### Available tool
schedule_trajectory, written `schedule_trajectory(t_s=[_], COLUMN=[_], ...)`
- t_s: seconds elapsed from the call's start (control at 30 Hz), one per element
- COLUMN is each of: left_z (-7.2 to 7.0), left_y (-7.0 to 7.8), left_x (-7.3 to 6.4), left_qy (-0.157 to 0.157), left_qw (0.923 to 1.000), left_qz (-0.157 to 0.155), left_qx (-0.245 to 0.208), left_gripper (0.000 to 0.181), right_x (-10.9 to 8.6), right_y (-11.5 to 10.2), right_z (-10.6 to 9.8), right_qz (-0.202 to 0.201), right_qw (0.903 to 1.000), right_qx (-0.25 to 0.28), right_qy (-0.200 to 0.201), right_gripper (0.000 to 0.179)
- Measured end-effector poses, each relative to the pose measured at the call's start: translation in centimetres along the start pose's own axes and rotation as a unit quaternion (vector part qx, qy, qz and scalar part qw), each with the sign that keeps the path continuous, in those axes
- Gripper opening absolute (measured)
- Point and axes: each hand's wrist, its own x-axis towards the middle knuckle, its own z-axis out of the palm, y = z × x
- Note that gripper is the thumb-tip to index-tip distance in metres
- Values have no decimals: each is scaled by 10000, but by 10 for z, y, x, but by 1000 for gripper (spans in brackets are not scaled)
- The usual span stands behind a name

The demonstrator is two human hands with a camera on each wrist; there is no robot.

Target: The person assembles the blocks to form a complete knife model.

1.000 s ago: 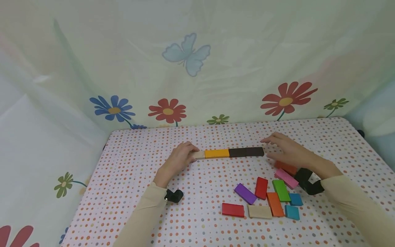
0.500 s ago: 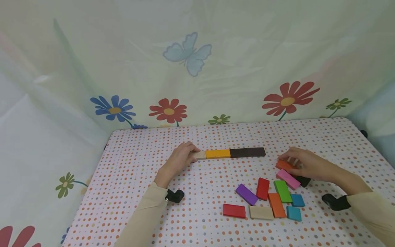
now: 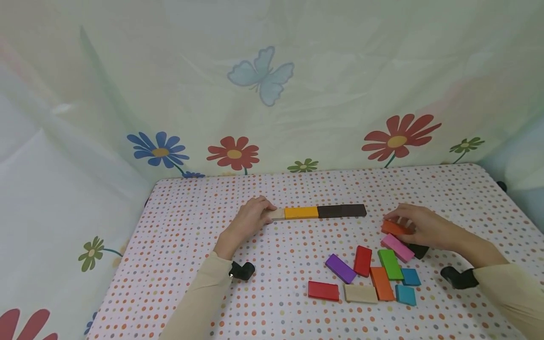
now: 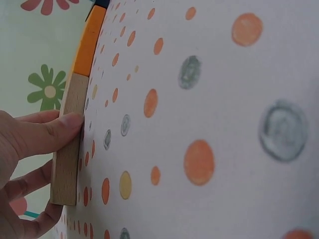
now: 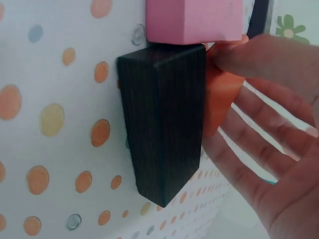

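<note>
My left hand (image 3: 248, 219) pinches the plain wooden block (image 4: 70, 154) at the left end of a straight row, thumb on its near face and fingers behind and at its end. Along the row, a yellow-orange block (image 3: 301, 213) and two dark brown blocks (image 3: 342, 210) follow to the right. My right hand (image 3: 431, 227) holds an orange block (image 3: 392, 227) between thumb and fingers at the back of the loose pile. Close beside it lie a pink block (image 3: 398, 248) and a black block (image 5: 162, 124); the hand partly covers the black one in the head view.
In front of the right hand lie loose blocks: purple (image 3: 340, 268), red (image 3: 362, 261), green (image 3: 390, 265), a second orange block (image 3: 382, 284), a second red block (image 3: 323, 291), a second plain wooden block (image 3: 361, 293) and two small blue ones (image 3: 405, 294). A dotted cloth (image 3: 272, 302) covers the table.
My right hand has moved from near the row's right end, rightward and closer to me, and has taken hold of the orange block. The left hand stays on the plain wooden block.
</note>
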Motion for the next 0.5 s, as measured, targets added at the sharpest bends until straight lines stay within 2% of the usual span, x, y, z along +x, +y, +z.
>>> schedule_trajectory(t_s=[0.27, 0.5], left_z=[0, 0], left_y=[-1, -1], left_x=[-1, 0], left_qy=[59, 32], left_qw=[9998, 9998], left_qz=[55, 43], left_qx=[-162, -179], left_gripper=[27, 28], right_x=[8, 25], right_y=[6, 1], right_z=[-1, -10], right_qz=[-147, -355], right_qw=[9987, 9980], right_qx=[-457, -400], right_qy=[141, 334], right_gripper=[46, 44])
